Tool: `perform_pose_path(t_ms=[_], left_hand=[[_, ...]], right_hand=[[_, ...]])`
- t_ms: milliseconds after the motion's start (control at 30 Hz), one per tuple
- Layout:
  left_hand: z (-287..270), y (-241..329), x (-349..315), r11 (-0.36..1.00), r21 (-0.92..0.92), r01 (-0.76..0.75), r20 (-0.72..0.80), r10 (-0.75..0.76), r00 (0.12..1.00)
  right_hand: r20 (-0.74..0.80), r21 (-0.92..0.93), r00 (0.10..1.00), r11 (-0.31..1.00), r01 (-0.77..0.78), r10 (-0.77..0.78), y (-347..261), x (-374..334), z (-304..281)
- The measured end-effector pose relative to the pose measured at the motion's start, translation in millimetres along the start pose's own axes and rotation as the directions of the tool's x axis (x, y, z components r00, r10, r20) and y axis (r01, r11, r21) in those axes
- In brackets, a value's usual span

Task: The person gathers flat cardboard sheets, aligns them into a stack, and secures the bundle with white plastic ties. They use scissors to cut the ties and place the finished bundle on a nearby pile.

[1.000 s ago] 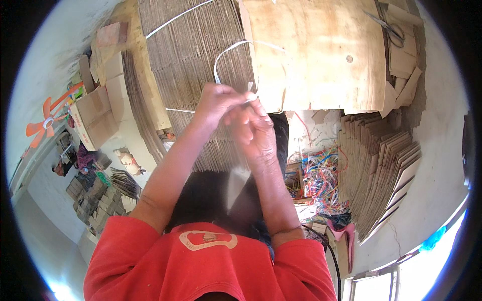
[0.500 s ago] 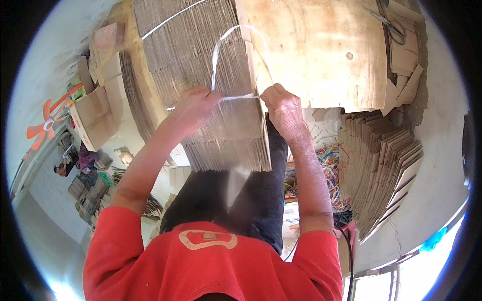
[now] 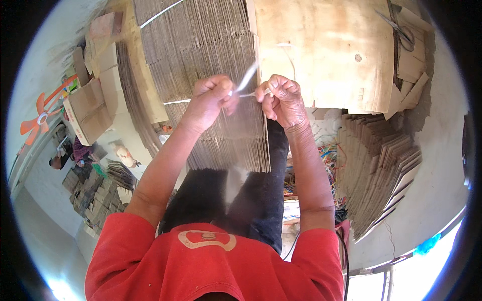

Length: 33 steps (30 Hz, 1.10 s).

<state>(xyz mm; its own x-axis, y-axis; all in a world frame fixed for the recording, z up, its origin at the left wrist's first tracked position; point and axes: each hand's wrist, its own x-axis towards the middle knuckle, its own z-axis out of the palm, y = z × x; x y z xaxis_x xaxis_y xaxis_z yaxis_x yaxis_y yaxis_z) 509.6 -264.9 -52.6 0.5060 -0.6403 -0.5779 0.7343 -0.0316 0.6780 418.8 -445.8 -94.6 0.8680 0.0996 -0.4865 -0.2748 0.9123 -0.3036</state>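
Note:
A thick bundle of flattened brown cardboard sheets point(image 3: 211, 65) lies on edge across a wooden table point(image 3: 331, 55). My left hand point(image 3: 211, 98) and my right hand point(image 3: 283, 98) are both above the bundle's near end, each pinching a white plastic strap point(image 3: 249, 78). The strap runs taut between the two hands, with one loose end sticking up and a thin loop lying over the tabletop behind my right hand. Another white strap point(image 3: 160, 12) crosses the far end of the bundle.
Scissors point(image 3: 404, 32) lie at the table's far right beside cardboard offcuts. A stack of flat cardboard point(image 3: 381, 165) leans on the floor at right, with coloured strap scraps point(image 3: 329, 155) near it. Folded boxes point(image 3: 88, 108) and more stacks sit at left, near an orange fan point(image 3: 40, 113).
A second ago my hands were pressed together over the strap. They pulled apart, drawing the large loop down, and now sit closer again with the strap tight between them.

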Motion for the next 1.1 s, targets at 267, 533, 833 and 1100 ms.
perform_pose_path(t_ms=[267, 533, 833, 1100], left_hand=[[-33.6, 0.4, -11.7, 0.962, 0.272, -0.010, -0.087, 0.035, 0.996], [-37.3, -11.0, -5.5, 0.948, 0.301, -0.105, -0.086, 0.136, 0.987], [-36.2, -12.1, -10.3, 0.942, 0.318, -0.108, -0.060, 0.134, 0.989], [-29.5, -0.4, -5.6, 0.938, 0.344, -0.045, -0.107, 0.087, 0.990]], right_hand=[[-0.023, -0.293, 0.986, 0.942, -0.167, 0.167, -5.7, 21.8, -20.9], [-0.078, -0.747, 0.995, 0.657, -0.100, 0.063, -26.1, 13.2, 15.0], [0.318, -0.909, 0.921, 0.202, 0.364, -0.226, -10.6, 2.9, 2.4], [-0.009, -0.130, 1.000, 0.991, -0.029, 0.028, 9.0, 4.2, 6.3]])
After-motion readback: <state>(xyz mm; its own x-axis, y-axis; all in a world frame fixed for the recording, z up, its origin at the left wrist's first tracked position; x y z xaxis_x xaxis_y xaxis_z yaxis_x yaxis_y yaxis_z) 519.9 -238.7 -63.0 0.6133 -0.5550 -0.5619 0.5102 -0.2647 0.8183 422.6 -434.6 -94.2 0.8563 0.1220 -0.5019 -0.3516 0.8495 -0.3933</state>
